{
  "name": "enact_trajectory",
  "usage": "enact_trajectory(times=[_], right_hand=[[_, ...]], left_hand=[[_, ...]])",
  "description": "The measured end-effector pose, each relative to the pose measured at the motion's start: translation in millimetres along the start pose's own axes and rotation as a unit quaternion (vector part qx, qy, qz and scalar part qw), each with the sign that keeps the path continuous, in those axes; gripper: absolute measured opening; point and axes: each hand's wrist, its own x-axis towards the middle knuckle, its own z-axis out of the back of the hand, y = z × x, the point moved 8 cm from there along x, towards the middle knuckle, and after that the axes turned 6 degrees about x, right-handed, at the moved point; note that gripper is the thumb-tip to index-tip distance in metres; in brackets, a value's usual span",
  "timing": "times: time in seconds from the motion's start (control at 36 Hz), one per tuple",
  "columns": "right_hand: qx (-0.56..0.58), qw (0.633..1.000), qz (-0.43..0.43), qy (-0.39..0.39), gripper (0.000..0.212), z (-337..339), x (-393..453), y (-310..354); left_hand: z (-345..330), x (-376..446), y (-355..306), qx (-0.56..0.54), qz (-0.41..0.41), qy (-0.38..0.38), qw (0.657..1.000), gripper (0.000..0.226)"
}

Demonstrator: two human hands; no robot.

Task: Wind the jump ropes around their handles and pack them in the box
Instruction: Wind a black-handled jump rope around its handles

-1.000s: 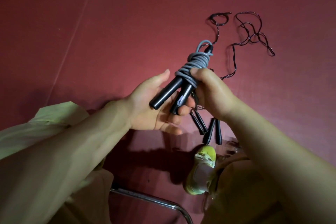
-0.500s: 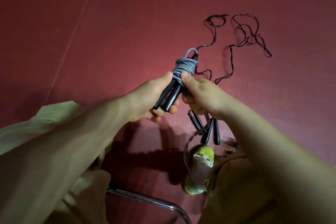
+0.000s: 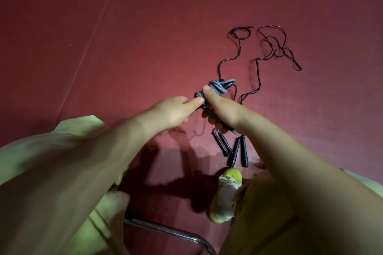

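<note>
Both hands have carried the wound bundle farther out over the floor since half a second ago, and the bundle now lies more level, its dark handle tips pointing right instead of up. The grey jump rope (image 3: 215, 90) is coiled around its black handles and held in the air above the red floor (image 3: 145, 37). The right hand (image 3: 222, 109) grips the bundle, its thumb pressed on top of the grey coils and its fingers curled beneath. The left hand (image 3: 174, 113) meets it from the left, with the thumb tip touching the near end of the coils; whether its other fingers close on the handles cannot be told, as they are hidden. On the floor beyond the hands, thin dark ropes (image 3: 267, 47) trail loose in tangled loops, and their four black handles (image 3: 232, 150) lie together just below the right wrist. A yellow-green shoe (image 3: 227, 193) rests near those handles, and a curved metal tube (image 3: 165, 231) shows at the bottom edge.
</note>
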Motion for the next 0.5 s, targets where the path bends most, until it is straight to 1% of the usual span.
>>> enact_trajectory(times=[0.08, 0.19, 0.22, 0.28, 0.33, 0.39, 0.44, 0.47, 0.5], right_hand=[[0.022, 1.000, -0.004, -0.006, 0.075, 2, 1, -1], [0.060, 0.998, 0.025, -0.022, 0.068, 10, -1, 5], [0.072, 0.996, 0.037, -0.025, 0.065, 13, -2, 9], [0.098, 0.992, 0.066, -0.033, 0.062, 19, -6, 16], [0.148, 0.984, 0.095, -0.036, 0.058, 25, -14, 22], [0.214, 0.968, 0.130, -0.020, 0.050, 31, -26, 27], [0.267, 0.948, 0.171, 0.005, 0.045, 34, -38, 34], [0.289, 0.939, 0.186, 0.012, 0.044, 35, -45, 37], [0.307, 0.931, 0.197, 0.012, 0.043, 37, -51, 40]], left_hand=[[3, 1, -4, 0.044, -0.011, -0.030, 0.999, 0.049], [14, -4, -20, 0.094, -0.034, -0.077, 0.992, 0.049], [17, -4, -23, 0.084, -0.039, -0.086, 0.992, 0.049], [21, -3, -27, -0.002, -0.055, -0.078, 0.995, 0.048], [23, -4, -32, -0.135, -0.079, -0.031, 0.987, 0.052], [20, -13, -39, -0.238, -0.084, 0.037, 0.967, 0.059], [12, -24, -48, -0.307, -0.081, 0.129, 0.939, 0.052], [5, -30, -53, -0.331, -0.079, 0.187, 0.922, 0.052], [-4, -39, -60, -0.354, -0.077, 0.250, 0.898, 0.057]])
